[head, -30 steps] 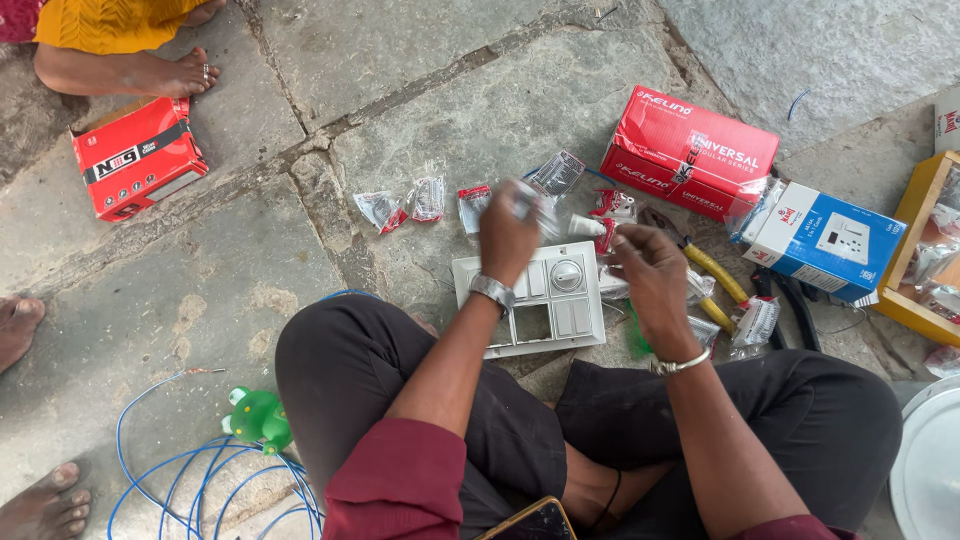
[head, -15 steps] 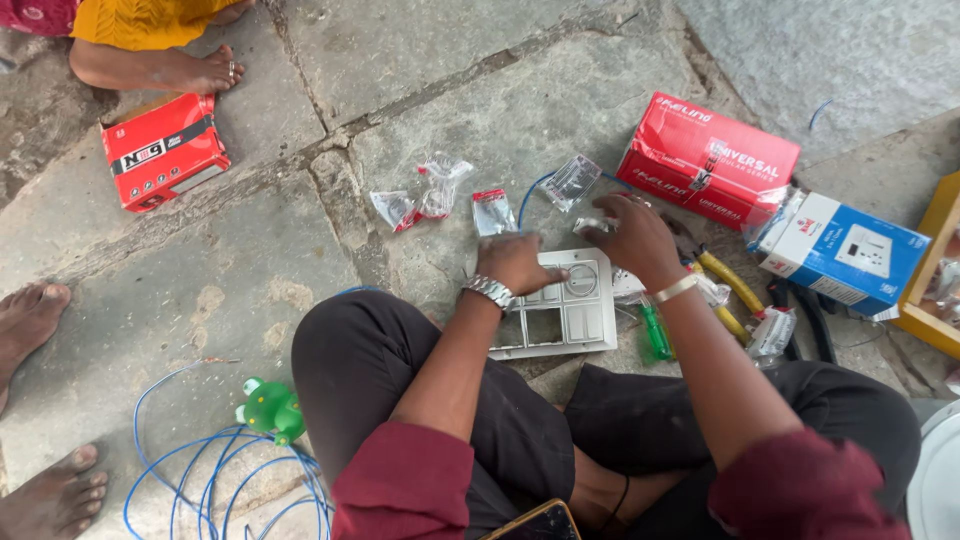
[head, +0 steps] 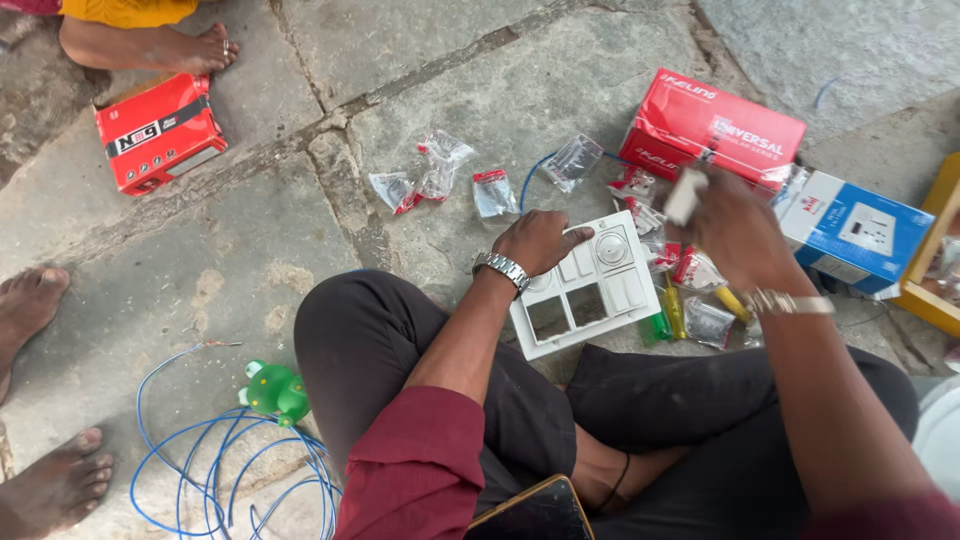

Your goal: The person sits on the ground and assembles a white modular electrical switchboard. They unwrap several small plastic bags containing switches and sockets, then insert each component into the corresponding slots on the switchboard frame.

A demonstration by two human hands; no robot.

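On a cracked stone floor, a seated person's left hand (head: 540, 243) presses flat on a white rectangular plastic switch plate (head: 585, 285) just beyond the knees.

Raised above the plate's far right corner, the right hand (head: 735, 235) pinches a small white switch module (head: 685, 195) between closed fingers. Clear plastic sachets (head: 440, 175) lie scattered beyond the plate. A red rectangular carton (head: 715, 130) sits behind, a blue-and-white box (head: 855, 230) to its right, another red carton (head: 158, 130) well apart at far left. Bare paving stays open between them; blue wire (head: 230, 470) coils at lower left.
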